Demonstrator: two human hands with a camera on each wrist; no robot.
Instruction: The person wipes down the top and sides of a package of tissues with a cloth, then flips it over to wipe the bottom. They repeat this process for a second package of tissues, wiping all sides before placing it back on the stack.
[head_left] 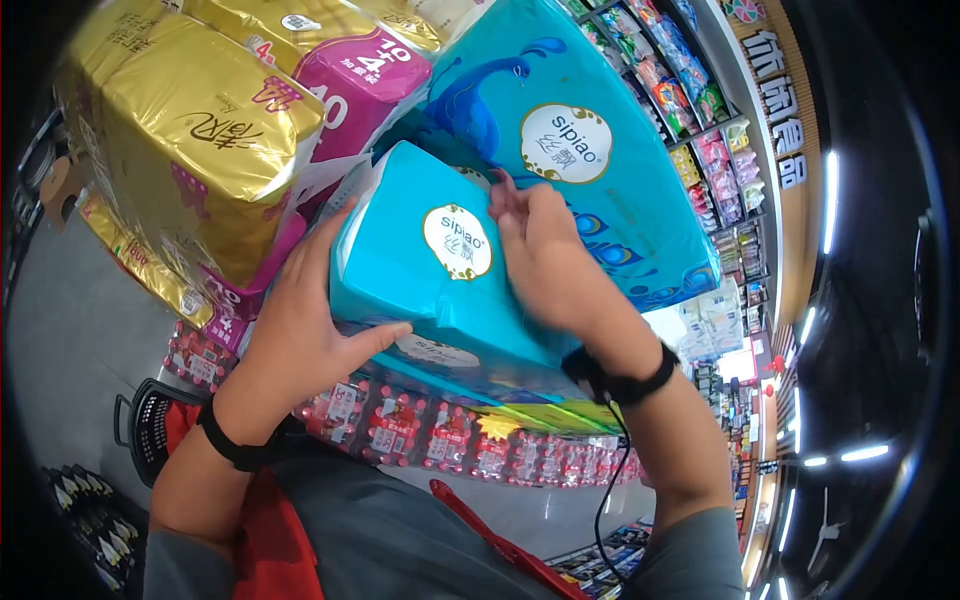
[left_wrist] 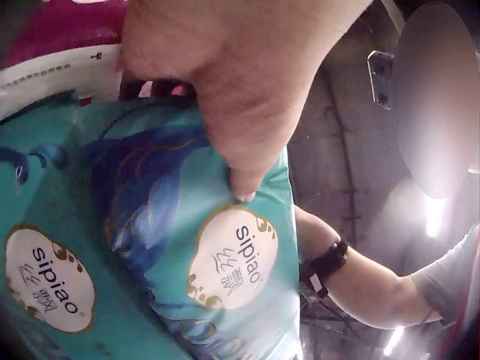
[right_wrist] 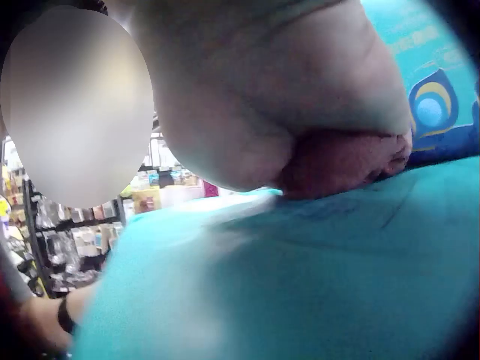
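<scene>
A teal tissue pack point(head_left: 390, 240) with a white "sipiao" label sits in front of me in the head view. My left hand point(head_left: 300, 325) holds its left side, fingers stretched along that side and thumb on the near face. In the left wrist view the thumb point(left_wrist: 244, 169) presses beside the label. My right hand point(head_left: 545, 255) is over the pack's right part with its fingers curled at the far edge, gripping the wrap there. In the right wrist view these curled fingers point(right_wrist: 337, 161) rest on the teal surface; their tips are partly hidden.
Behind stands a larger teal pack point(head_left: 620, 120) with a peacock print. Gold tissue packs point(head_left: 200, 130) are piled at the left. Red-capped bottle packs point(head_left: 390, 425) line the floor below, near a black basket point(head_left: 150, 425). Snack shelves point(head_left: 690, 110) rise at the right.
</scene>
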